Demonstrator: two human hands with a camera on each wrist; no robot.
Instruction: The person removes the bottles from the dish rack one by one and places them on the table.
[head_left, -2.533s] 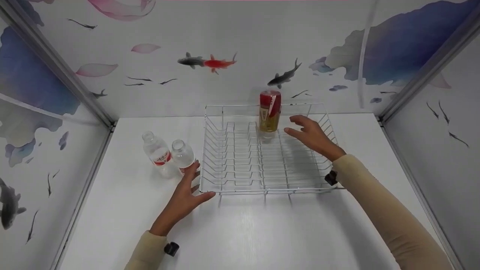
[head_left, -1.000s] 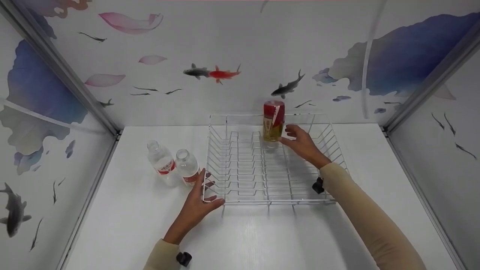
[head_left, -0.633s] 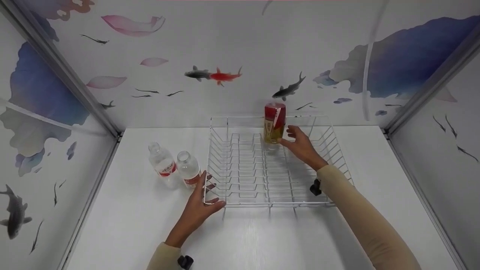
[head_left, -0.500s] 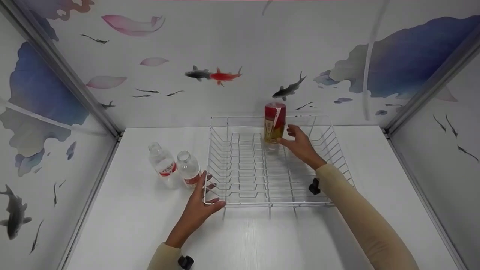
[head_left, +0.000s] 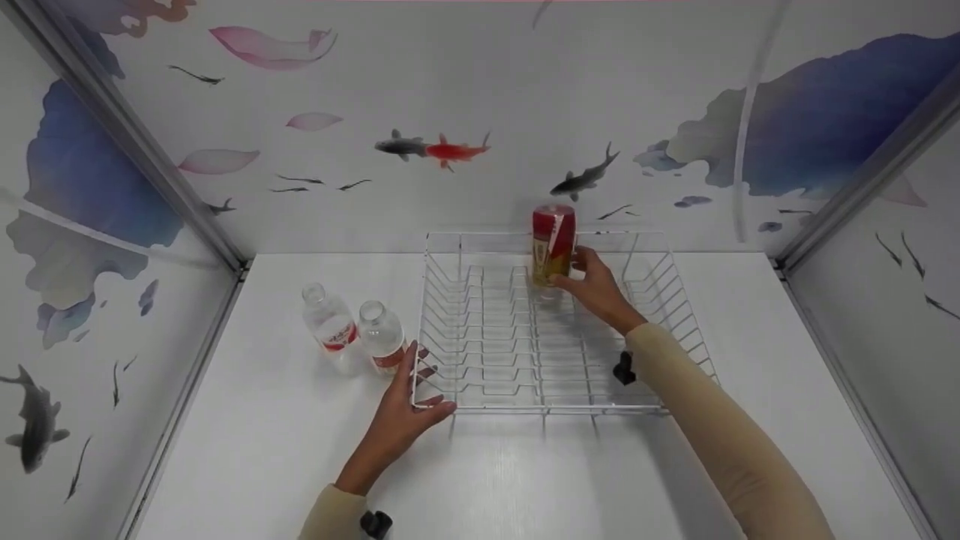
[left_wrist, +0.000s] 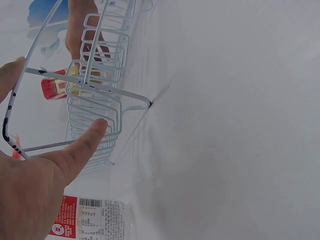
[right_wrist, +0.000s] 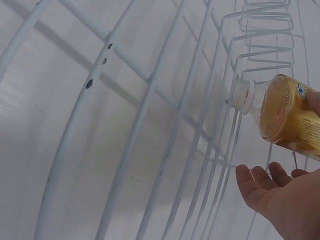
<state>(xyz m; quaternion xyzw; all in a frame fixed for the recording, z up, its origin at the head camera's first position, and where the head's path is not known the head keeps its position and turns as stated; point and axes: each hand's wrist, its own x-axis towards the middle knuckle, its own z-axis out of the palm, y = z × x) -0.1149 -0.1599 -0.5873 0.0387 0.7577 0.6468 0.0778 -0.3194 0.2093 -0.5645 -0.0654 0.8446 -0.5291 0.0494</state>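
Observation:
A wire dish rack [head_left: 536,409] stands on the white table. Near its back, a bottle with a red and gold wrapper [head_left: 553,240] stands upside down, its clear neck among the wires. My right hand [head_left: 604,296] is at the bottle's right side, the thumb over its front. In the right wrist view the fingers [right_wrist: 260,182] are loosely bent and apart from the bottle [right_wrist: 290,117]. At the rack's front left corner my left hand [head_left: 405,416] holds the frame, thumb at the front rim and fingers along the left side. The left wrist view shows the corner wires between them.
Two clear bottles with red and white labels, a left one [head_left: 330,322] and a right one [head_left: 382,337], stand left of the rack, the right one close behind my left fingers. A patterned wall [head_left: 510,75] rises behind the rack, with more walls at both sides.
My right hand has moved left and up to the bottle, its thumb now over the front of it. My left hand has moved onto the rack's corner. The view has shifted slightly.

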